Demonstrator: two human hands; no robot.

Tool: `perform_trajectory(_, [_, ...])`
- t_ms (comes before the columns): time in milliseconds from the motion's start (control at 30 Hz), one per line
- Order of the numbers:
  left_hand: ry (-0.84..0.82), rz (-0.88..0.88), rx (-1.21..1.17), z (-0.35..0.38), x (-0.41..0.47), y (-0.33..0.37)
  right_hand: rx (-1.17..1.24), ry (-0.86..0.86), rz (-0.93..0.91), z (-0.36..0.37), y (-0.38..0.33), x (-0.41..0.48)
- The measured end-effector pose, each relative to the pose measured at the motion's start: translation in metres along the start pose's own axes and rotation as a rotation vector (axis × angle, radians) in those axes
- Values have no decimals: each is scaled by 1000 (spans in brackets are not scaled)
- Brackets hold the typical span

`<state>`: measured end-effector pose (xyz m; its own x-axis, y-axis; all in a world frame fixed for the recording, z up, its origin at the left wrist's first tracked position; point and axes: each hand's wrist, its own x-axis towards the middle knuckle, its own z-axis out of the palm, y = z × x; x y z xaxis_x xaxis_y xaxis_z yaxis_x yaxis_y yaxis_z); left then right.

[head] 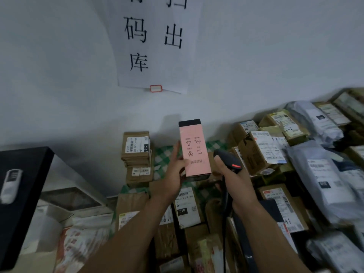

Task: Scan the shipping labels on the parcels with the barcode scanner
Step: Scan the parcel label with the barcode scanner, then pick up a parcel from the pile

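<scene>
My left grip (173, 172) held the pink box (195, 150) by its lower left edge, thumb pressed on the near face and fingers reaching up along the side, so the box stood upright in the air above the worktop. A black band ran across its top, and four small dark icons and a faint printed code sat on the pink face. My right grip (236, 186) was wrapped round the handle of the black barcode scanner (228, 160), whose head sat just to the right of the box's lower corner, close to it (whether the two touched I could not tell). A red strip showed on the scanner's head, and its dark cable (224, 223) hung down toward me. Below my hands lay a brown parcel (187, 205) with a white label marked 010, resting among other cartons on a green checked cloth (163, 156). A stack of brown parcels (136, 150) stood to the far left against the wall, labels facing me. To the right, labelled cartons and grey mailer bags (325, 184) were heaped together. A paper sign (153, 42) with large black characters hung on the wall, and a black case (19, 194) sat at the near left.
</scene>
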<state>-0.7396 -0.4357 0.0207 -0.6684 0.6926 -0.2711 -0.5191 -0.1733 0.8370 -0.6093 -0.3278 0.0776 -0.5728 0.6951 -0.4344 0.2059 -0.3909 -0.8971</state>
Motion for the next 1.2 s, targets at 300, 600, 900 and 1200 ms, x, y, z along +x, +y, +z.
perform_trajectory(300, [-12,81,60,21,-114,27,79,-73,-90,-14,-21,-95])
perform_trajectory(600, [63,213,353,21,-182,50,115,16,-229,-16,-15,-154])
perform_trajectory(900, [78,240,224,20,-218,55,41,-64,-300,-7,-20,-195])
perform_trajectory(1200, [38,232,128,16,-234,57,-3,-132,-346,8,-24,-219])
